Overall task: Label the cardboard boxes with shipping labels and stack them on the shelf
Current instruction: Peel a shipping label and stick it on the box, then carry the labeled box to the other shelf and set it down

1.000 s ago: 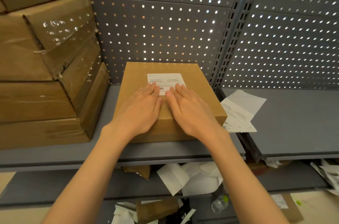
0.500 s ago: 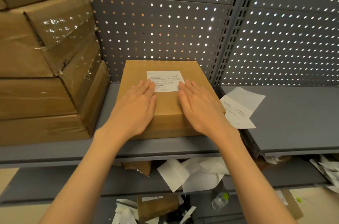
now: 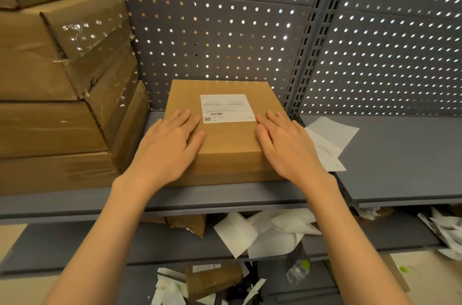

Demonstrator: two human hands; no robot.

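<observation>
Cardboard box (image 3: 225,134) is pressed flat by the left hand (image 3: 170,144) and right hand (image 3: 287,147), fingers straight, flanking the shipping label (image 3: 227,108). Box sits mid-shelf (image 3: 225,198), right of the taped stack (image 3: 62,104). Label edges are best rubbed down evenly.

Grey perforated back panels (image 3: 225,37) with light through the holes, slotted upright (image 3: 308,54), pale floor (image 3: 425,277).

Dim warm light, backlit pegboard (image 3: 225,37) holes glowing, tape glare, wide-angle bending at edges
</observation>
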